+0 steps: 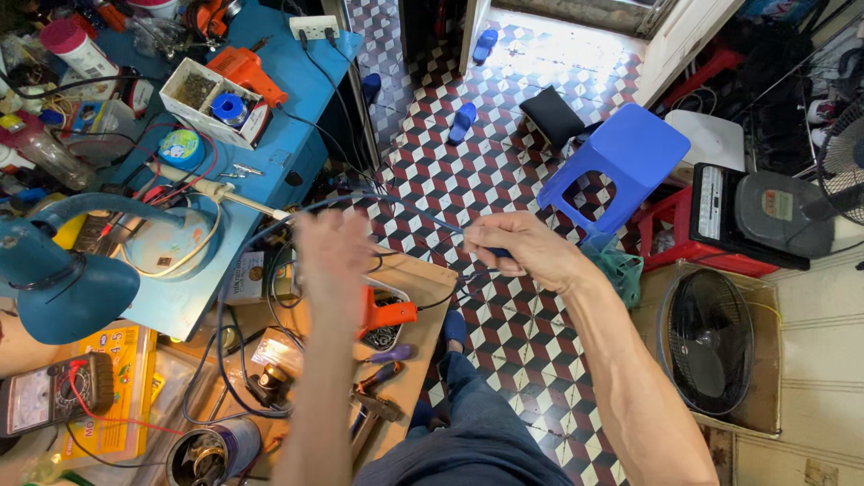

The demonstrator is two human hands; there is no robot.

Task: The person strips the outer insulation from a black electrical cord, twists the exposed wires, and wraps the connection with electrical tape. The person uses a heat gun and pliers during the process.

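Right hand (517, 243) pinched on blue cable (423, 216); left hand (328, 247) blurred, probably gripping it too, above tabletop (306, 153).

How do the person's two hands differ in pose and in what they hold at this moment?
The right hand is closed, its fingers pinching a thin blue cable; the left hand is blurred, and whether it grips anything cannot be told. The right hand is over the patterned floor; the left hand is over the wooden board by the blue workbench. Both are bare and raised, near the same cable.
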